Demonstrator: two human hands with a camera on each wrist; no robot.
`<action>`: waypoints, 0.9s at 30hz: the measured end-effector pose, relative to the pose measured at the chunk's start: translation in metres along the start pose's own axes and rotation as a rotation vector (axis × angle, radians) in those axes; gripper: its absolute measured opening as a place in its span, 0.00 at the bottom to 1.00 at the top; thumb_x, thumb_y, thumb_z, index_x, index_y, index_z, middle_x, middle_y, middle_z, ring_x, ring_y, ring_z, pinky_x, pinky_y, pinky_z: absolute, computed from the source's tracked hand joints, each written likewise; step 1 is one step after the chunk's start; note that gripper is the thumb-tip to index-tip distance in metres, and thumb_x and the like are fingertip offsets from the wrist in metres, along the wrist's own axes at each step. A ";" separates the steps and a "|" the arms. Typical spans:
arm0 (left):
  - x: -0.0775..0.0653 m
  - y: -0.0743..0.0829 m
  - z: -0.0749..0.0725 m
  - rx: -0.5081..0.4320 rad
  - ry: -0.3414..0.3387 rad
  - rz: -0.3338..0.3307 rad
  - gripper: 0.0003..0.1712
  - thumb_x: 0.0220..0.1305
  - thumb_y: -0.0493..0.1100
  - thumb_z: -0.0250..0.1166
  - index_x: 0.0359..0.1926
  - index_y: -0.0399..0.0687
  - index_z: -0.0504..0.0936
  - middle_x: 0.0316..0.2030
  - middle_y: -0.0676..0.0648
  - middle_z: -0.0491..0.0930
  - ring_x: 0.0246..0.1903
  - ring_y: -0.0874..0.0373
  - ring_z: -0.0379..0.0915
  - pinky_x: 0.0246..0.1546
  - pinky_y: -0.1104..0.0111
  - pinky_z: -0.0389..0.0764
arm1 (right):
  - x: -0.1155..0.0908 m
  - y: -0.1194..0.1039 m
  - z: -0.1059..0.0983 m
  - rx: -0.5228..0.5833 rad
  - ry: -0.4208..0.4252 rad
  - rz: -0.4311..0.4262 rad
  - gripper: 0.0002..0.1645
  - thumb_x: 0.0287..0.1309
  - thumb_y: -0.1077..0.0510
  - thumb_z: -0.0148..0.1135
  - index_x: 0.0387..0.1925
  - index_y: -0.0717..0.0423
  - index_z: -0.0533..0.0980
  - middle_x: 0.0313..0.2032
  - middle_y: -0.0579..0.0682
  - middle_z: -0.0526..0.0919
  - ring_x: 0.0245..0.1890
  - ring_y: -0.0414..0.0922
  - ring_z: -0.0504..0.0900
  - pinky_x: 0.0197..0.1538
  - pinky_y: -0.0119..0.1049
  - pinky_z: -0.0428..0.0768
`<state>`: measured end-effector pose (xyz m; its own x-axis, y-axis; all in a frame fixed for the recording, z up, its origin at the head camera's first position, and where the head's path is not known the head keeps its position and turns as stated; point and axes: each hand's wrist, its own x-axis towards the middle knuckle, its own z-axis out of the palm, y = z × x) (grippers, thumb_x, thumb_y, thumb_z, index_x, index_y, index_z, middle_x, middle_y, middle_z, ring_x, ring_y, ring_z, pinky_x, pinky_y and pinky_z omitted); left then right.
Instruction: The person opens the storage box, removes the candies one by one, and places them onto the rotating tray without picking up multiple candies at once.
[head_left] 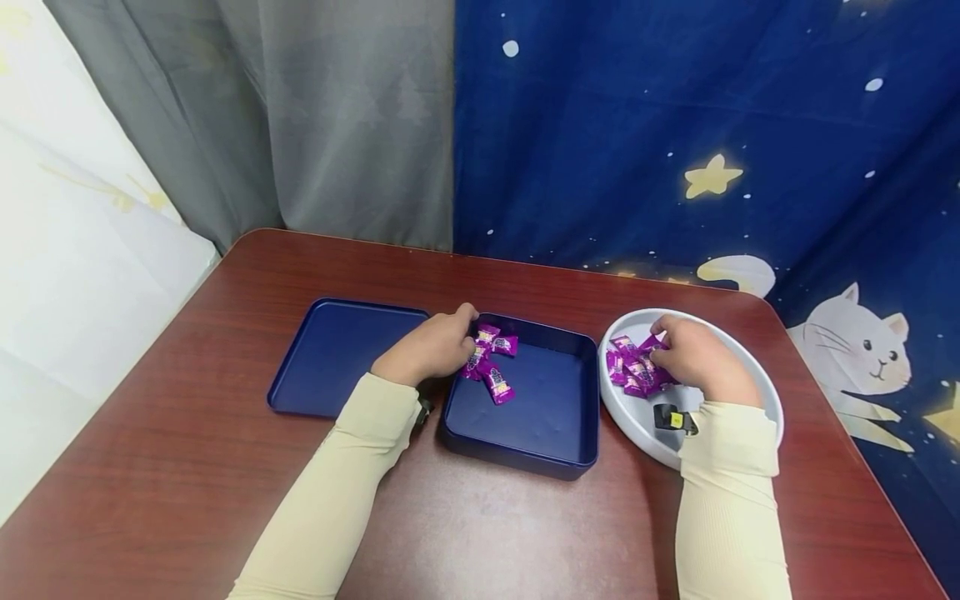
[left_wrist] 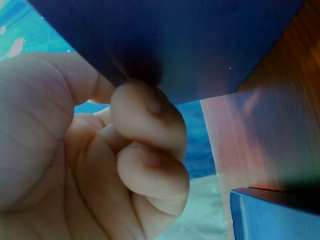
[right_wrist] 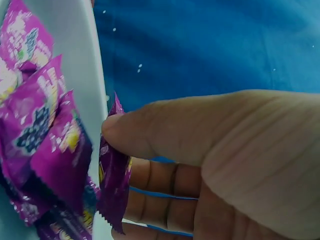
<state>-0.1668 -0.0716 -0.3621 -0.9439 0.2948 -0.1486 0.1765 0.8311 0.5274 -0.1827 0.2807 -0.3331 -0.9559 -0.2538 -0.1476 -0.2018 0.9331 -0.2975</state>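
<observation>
My left hand (head_left: 432, 343) grips the left wall of a dark blue square box (head_left: 555, 393) near its far corner. In the left wrist view its curled fingers (left_wrist: 150, 112) meet the edge of the box's outer wall (left_wrist: 200, 45). Several purple wrapped candies (head_left: 497, 383) lie in the left part of the box. Over a round white tray (head_left: 767, 400), my right hand (head_left: 701, 358) pinches one candy (right_wrist: 115, 180) between thumb and fingers. A pile of similar candies (right_wrist: 35, 125) sits close beside it in the tray.
A flat dark blue lid (head_left: 318, 358) lies on the brown table (head_left: 480, 533) left of the box. The tray stands right against the box's right side. Curtains (head_left: 360, 125) hang behind the table's far edge.
</observation>
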 end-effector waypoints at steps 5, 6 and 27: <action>-0.001 -0.001 0.000 -0.001 0.002 0.002 0.25 0.65 0.42 0.51 0.62 0.45 0.61 0.44 0.42 0.78 0.36 0.54 0.73 0.44 0.58 0.77 | 0.001 0.005 0.002 -0.001 -0.037 0.036 0.22 0.55 0.60 0.58 0.50 0.67 0.70 0.38 0.66 0.79 0.34 0.53 0.77 0.38 0.51 0.76; -0.001 -0.001 0.000 -0.001 0.003 0.003 0.25 0.65 0.42 0.51 0.62 0.45 0.61 0.44 0.42 0.78 0.36 0.54 0.73 0.44 0.58 0.77 | 0.001 0.005 0.003 0.000 -0.044 0.040 0.22 0.55 0.60 0.58 0.50 0.67 0.70 0.39 0.66 0.79 0.35 0.54 0.77 0.39 0.51 0.76; -0.001 -0.001 -0.001 0.000 0.002 0.007 0.25 0.65 0.42 0.52 0.62 0.45 0.61 0.36 0.45 0.77 0.32 0.55 0.73 0.41 0.60 0.77 | 0.000 0.007 0.001 0.004 -0.048 0.029 0.25 0.55 0.60 0.58 0.53 0.71 0.69 0.41 0.70 0.79 0.38 0.57 0.77 0.43 0.55 0.76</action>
<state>-0.1666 -0.0727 -0.3615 -0.9432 0.2997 -0.1430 0.1832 0.8288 0.5287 -0.1836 0.2866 -0.3363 -0.9500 -0.2387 -0.2011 -0.1734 0.9393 -0.2960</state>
